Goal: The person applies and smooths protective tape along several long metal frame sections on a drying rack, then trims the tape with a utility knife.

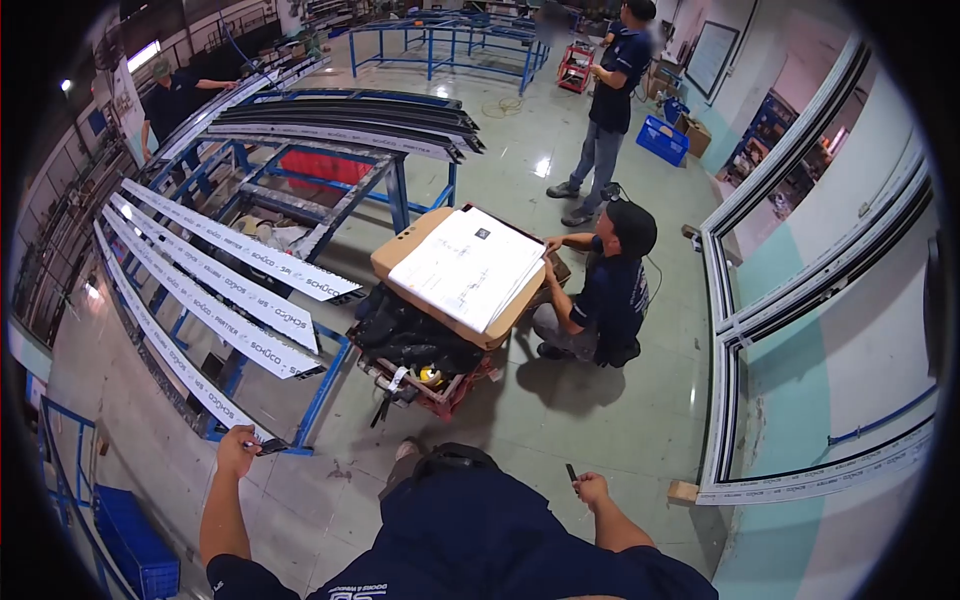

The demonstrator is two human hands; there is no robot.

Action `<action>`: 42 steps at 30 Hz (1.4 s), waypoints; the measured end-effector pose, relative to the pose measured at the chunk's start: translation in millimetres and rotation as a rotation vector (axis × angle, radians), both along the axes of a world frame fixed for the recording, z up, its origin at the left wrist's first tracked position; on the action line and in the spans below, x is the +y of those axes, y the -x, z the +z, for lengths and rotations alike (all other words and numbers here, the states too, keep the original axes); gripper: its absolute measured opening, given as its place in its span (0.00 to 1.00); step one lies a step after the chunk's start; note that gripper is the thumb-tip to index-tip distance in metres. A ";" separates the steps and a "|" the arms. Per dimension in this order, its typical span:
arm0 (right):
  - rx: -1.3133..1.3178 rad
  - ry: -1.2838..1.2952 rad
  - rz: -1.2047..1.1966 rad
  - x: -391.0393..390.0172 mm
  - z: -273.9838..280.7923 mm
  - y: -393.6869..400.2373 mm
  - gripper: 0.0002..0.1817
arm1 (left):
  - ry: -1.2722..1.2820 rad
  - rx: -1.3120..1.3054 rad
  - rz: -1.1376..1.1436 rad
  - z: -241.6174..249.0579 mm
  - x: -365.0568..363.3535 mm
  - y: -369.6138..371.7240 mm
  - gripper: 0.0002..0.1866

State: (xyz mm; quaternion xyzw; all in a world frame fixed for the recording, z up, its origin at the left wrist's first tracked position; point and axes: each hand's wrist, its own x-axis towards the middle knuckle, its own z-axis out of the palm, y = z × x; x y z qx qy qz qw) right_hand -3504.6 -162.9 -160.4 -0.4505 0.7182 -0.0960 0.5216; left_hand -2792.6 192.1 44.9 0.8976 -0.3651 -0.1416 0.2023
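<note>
My left hand (236, 452) is closed on a small black object (270, 446), right at the near end of a long white-wrapped profile (195, 375). I cannot tell what this black object is. More profiles of the same kind, with printed film and angled ends, lie alongside, among them a wide one (230, 325). Out to the right, my right hand (592, 488) grips a short, thin dark stick (572, 473) that points up from the fingers. It is held over the floor, apart from everything else.
A cart (440, 395) carries a cardboard-backed stack of papers (470, 262); a person (615, 285) crouches beside it. Another person (612, 110) stands behind, and one (180, 100) is at the far left. Blue racks (398, 195) hold profiles. A large white frame (722, 330) leans at right.
</note>
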 end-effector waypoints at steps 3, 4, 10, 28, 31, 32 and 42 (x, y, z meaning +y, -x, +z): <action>-0.026 0.015 0.010 -2.9 -3.2 -0.2 0.06 | -0.032 -0.027 -0.014 5.0 -7.2 0.5 0.08; -0.023 0.021 0.011 -4.0 -2.3 -0.6 0.06 | -0.057 -0.033 -0.019 5.8 -8.0 0.7 0.07; -0.008 -0.014 0.043 -1.4 5.8 -5.2 0.06 | -0.183 -0.108 -0.026 13.8 -10.4 9.9 0.06; -0.238 0.254 0.349 -49.8 88.1 -95.9 0.07 | -0.059 -0.046 -0.019 1.0 -6.0 -1.7 0.08; -0.248 0.729 0.710 -84.0 216.1 -182.5 0.11 | -0.016 -0.052 -0.040 3.1 -3.8 0.5 0.07; -0.282 0.799 0.783 -100.1 253.7 -210.9 0.11 | -0.016 -0.054 -0.048 3.3 -4.1 0.6 0.07; 0.055 1.647 0.884 -236.5 586.0 -461.6 0.07 | 0.083 -0.072 -0.113 -5.8 18.8 4.3 0.11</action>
